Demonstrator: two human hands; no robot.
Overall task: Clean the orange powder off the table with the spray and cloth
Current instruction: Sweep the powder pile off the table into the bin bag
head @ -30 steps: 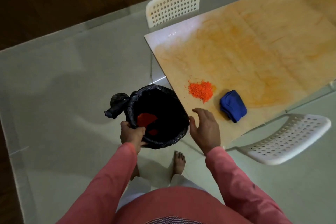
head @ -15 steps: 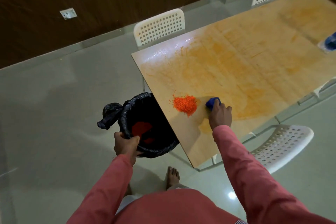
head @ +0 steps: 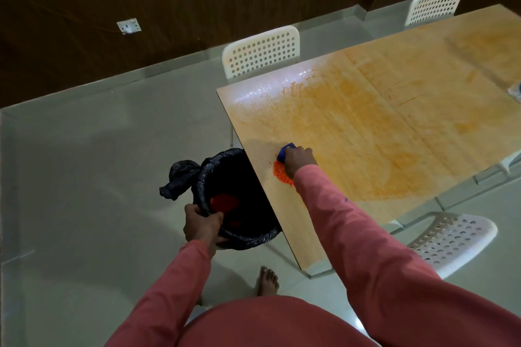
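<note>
Right hand [head: 299,160] grip closed on blue cloth [head: 285,151] at frame centre; left hand [head: 200,225] grips bin [head: 234,200] rim, orange powder [head: 225,202] inside.

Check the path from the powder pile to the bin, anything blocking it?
Nothing visible. The orange powder pile lies near the table edge; bare tabletop separates it from the bin, which the left hand holds just below. Right hand presses the blue cloth beside the pile.
</note>
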